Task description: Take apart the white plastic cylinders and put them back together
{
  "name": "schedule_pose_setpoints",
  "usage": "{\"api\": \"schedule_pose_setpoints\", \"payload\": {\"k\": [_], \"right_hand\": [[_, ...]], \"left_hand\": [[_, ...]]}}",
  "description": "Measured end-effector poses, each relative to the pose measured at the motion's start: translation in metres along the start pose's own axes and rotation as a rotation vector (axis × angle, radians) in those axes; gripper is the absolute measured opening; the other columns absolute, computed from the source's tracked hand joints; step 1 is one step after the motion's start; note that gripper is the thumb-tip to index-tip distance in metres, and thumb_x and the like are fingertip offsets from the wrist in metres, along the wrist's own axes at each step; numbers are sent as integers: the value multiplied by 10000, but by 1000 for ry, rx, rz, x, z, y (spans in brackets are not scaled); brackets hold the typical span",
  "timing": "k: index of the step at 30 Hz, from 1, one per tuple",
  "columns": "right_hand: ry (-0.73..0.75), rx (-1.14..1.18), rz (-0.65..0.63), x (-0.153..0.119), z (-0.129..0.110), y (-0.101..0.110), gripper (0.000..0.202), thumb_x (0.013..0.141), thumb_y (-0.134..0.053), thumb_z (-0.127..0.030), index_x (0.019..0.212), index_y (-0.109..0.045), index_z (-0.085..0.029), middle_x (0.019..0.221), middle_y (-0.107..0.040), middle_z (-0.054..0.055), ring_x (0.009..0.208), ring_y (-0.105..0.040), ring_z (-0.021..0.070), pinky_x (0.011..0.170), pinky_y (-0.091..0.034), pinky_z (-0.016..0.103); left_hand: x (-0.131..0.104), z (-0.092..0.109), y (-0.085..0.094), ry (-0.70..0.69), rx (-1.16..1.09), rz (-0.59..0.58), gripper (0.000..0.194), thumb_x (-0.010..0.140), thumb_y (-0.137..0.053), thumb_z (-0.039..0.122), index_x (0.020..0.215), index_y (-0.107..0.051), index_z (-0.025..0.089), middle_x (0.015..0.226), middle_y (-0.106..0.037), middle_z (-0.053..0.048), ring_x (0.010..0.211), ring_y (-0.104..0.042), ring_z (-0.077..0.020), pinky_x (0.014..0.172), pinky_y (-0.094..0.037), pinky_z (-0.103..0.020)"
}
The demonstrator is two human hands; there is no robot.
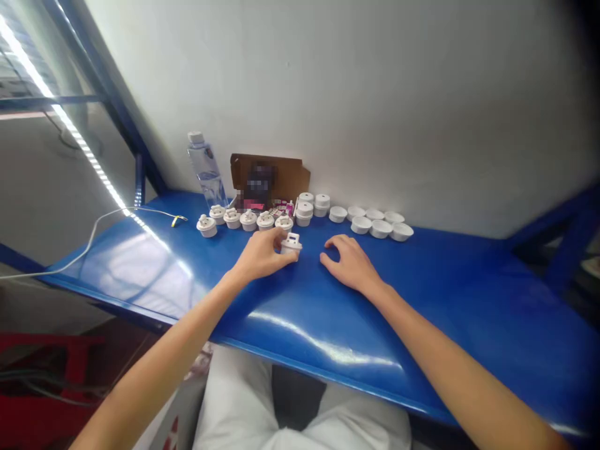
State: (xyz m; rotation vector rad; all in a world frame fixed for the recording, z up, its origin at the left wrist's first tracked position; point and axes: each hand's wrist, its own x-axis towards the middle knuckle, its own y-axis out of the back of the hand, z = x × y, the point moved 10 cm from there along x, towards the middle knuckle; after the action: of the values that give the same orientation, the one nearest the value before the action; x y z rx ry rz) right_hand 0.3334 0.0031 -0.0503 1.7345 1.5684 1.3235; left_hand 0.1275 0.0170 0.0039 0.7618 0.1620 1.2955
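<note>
My left hand [265, 253] grips a small round white plastic fitting [291, 245] with a raised rectangular loop on top, between thumb and fingers, just above or on the blue table. To its right my right hand [349, 259] rests on the table with curved fingers apart, holding nothing. Behind my left hand stands a row of similar white fittings [248, 219] with raised parts on top. Several white capped pieces [304, 212] are grouped behind the gap between my hands. Farther right are several white round cups [381, 229].
An open cardboard box [288, 172] with small items stands against the wall, beside a clear water bottle [206, 169]. A white cable [94, 234] with a yellow tag crosses the left of the blue table [469, 300]. Blue metal frame posts rise at both sides.
</note>
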Motion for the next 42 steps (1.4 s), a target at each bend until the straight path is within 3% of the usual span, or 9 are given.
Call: {"api": "schedule_pose_setpoints", "payload": {"k": [4,9,18,22,28,30,33,37,42], "right_hand": [[-12,7,1,0,-1,1,175,897,-580,-355,1003,-631,-225,1110,-689,82,1055,-608,279,959,-466,429],[-26,1,-10,0,0,0,190,896,-576,-356,1014,-627,-217,1118,-680,88,1056,-602,279,961,-466,430],[-25,7,-5,0,1,-1,205,889,-570,-365,1022,-624,-219,1125,-664,94,1057,-604,281,975,-478,441],[13,-42,96,13,-5,8,357,864,-575,-324,1193,-606,-189,1291,-611,143,1160,-573,319,1027,-456,471],[57,-234,171,73,-13,14,616,841,-561,-226,1447,-464,-168,1565,-435,208,1420,-361,424,1098,-326,639],[93,-275,136,94,-14,12,586,827,-564,-195,1409,-499,-155,1505,-495,221,1435,-343,422,1103,-309,635],[95,-307,88,114,-11,9,482,819,-581,-203,1296,-573,-136,1321,-600,233,1321,-464,420,1063,-367,578],[77,-276,102,105,-14,17,312,848,-574,-239,1147,-619,-163,1174,-624,189,1057,-602,359,970,-437,494],[83,-161,140,46,-38,33,173,829,-612,-296,986,-613,-222,1045,-629,111,985,-614,317,904,-461,439]], "left_hand": [[-21,-28,39,106,447,24,330,756,-719,446,1003,-655,237,946,-733,-69,938,-685,-288,820,-489,-328],[-25,-63,88,307,839,40,466,897,-546,563,1232,-579,241,1025,-750,-111,985,-705,-344,826,-497,-376],[-13,-66,109,380,1017,42,627,942,-468,564,1440,-437,183,1113,-725,-203,1010,-694,-406,827,-507,-444],[-18,-48,84,267,905,10,509,968,-444,489,1394,-491,213,965,-737,-131,936,-703,-351,827,-498,-414],[-12,-6,-5,-161,591,-222,254,941,-531,420,1048,-681,245,832,-702,-86,850,-680,-282,832,-473,-355],[-3,2,-25,-239,500,-238,175,908,-575,363,936,-689,234,834,-698,-90,795,-659,-263,833,-470,-356],[13,10,-42,-323,433,-195,132,894,-583,308,851,-672,221,784,-674,-88,756,-628,-251,837,-462,-369],[17,13,-59,-352,423,-213,166,934,-535,316,876,-659,224,806,-674,-83,757,-621,-239,831,-448,-360],[6,18,-62,-332,330,-232,272,910,-607,435,1094,-638,237,934,-689,-75,834,-642,-242,824,-451,-338]]}}
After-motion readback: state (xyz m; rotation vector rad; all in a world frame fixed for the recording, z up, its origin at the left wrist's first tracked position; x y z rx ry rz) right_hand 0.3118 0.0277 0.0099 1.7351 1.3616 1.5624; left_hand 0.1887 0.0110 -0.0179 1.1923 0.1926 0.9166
